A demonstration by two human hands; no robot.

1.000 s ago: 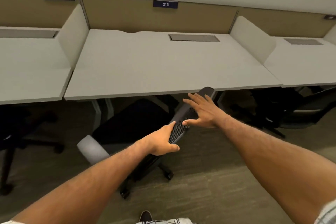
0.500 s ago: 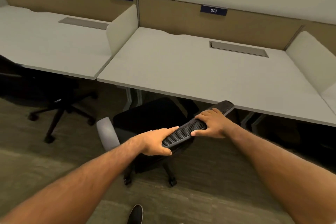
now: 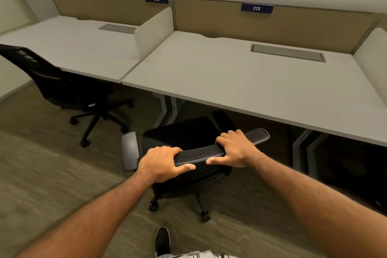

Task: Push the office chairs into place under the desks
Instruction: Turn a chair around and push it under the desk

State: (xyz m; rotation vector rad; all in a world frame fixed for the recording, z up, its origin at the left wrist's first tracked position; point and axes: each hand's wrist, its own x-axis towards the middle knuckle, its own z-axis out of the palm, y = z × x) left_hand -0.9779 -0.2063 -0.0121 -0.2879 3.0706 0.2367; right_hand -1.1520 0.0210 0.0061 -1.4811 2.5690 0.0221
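A black office chair stands in front of desk 213 (image 3: 240, 81), its seat (image 3: 182, 132) partly under the desk's front edge. Its mesh backrest top (image 3: 201, 153) runs from lower left to upper right. My left hand (image 3: 162, 163) grips the left end of that backrest top, thumb underneath. My right hand (image 3: 235, 150) grips it further right, fingers curled over the edge. The chair's grey left armrest (image 3: 130, 151) sticks out beside the seat. A second black office chair (image 3: 62, 86) stands angled at desk 212 (image 3: 69, 48), mostly out from under it.
White divider panels (image 3: 155, 29) separate the desks, with a tan back panel (image 3: 209, 14) behind. Grey desk legs (image 3: 167, 107) stand between the two chairs. Carpet floor (image 3: 41, 174) lies open to the left. My shoe (image 3: 162, 241) is at the bottom edge.
My right hand went from hovering open over the backrest to gripping it. The view swung left and the chair now sits squarer to desk 213; the chair at desk 212 came into view.
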